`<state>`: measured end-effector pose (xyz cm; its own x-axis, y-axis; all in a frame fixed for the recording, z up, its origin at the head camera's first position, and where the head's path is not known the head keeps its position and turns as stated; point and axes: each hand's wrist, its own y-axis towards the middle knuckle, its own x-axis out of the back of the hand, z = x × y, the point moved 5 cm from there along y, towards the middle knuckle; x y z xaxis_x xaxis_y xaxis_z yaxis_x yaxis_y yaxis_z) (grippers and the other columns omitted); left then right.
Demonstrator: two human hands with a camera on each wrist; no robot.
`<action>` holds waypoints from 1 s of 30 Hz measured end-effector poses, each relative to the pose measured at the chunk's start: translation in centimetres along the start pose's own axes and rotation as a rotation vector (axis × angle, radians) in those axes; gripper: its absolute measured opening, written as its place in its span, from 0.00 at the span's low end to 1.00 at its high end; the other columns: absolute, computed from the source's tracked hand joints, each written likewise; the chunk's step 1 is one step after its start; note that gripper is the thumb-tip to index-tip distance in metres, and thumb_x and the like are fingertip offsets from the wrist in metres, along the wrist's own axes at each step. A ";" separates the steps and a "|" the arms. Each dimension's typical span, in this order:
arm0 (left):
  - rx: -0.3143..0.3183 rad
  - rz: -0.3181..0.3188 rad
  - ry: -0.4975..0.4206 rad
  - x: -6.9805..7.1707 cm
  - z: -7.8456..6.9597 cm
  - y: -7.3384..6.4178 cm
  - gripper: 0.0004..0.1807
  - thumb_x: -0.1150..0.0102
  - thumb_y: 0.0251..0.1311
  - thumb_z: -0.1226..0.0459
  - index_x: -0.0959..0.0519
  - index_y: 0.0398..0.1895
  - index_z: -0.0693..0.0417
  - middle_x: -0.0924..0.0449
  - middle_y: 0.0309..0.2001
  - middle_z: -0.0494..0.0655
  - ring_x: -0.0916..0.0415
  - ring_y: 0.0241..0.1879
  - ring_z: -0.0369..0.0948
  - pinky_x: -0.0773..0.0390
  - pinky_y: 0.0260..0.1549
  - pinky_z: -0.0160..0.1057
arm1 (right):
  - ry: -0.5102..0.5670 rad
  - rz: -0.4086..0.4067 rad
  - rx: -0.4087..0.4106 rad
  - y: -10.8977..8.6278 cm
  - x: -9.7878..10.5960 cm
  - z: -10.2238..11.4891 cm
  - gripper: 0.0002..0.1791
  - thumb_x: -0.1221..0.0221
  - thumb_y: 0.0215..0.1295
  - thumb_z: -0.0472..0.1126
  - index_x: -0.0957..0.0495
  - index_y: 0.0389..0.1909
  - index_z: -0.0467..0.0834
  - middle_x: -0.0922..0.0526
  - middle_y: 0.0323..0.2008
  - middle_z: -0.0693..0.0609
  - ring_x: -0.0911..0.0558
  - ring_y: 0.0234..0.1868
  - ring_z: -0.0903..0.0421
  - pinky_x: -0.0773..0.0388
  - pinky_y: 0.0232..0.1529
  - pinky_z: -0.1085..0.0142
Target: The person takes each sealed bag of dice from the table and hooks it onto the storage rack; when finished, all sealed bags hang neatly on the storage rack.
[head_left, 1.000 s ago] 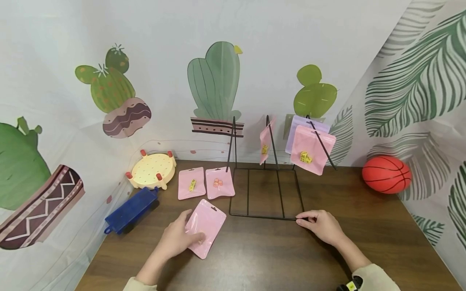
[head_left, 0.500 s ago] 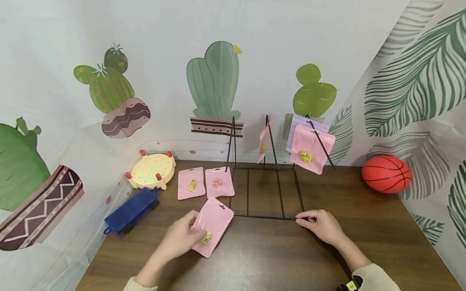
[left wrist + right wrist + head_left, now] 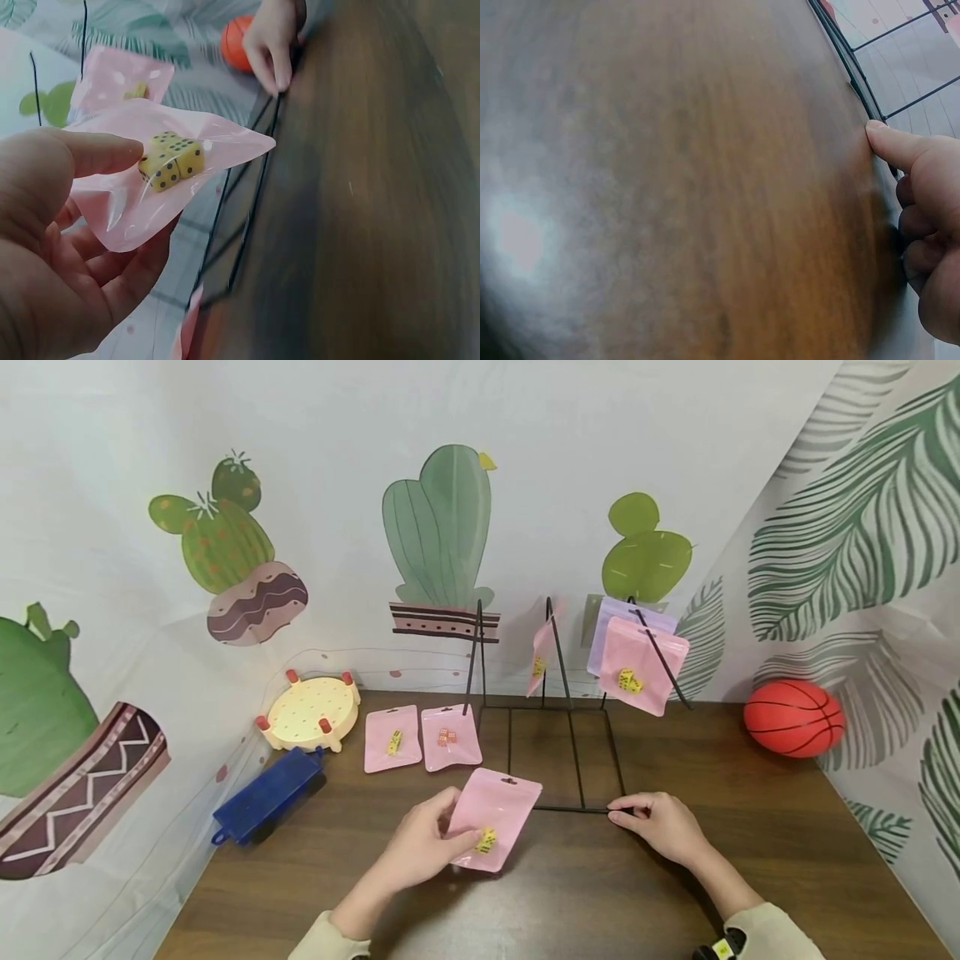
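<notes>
Left hand (image 3: 426, 843) has got a pink bag (image 3: 501, 806) of yellow dice (image 3: 486, 841) pinched above the desk (image 3: 600, 902), near the wire rack (image 3: 577, 760), and right hand (image 3: 662, 828) is pinching the rack's corner.

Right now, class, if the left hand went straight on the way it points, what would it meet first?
The left hand, its pink bag leading, would probably meet the front bar of the black wire rack, though the hand's height is unclear.

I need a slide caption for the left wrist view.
The left hand holds a pink pouch containing yellow dice; the right hand pinches the black wire rack.
</notes>
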<state>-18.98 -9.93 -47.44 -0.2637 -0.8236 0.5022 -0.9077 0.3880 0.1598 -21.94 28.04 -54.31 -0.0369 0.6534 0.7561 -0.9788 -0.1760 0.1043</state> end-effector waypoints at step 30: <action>-0.200 -0.118 -0.268 -2.8 -8.7 6.9 0.13 0.27 0.61 0.66 0.20 0.46 0.54 0.17 0.34 0.42 0.21 0.29 0.36 0.21 0.28 0.34 | -0.023 -0.020 0.010 0.1 0.2 0.1 0.04 0.26 0.62 0.52 0.10 0.37 0.61 0.38 0.15 0.66 0.39 0.18 0.66 0.44 0.21 0.68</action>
<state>-21.63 -1.34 -40.35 -0.2612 -0.9366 0.2334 -0.8621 0.3351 0.3800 -22.06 28.09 -54.11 -0.0126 0.6395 0.7687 -0.9772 -0.1709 0.1262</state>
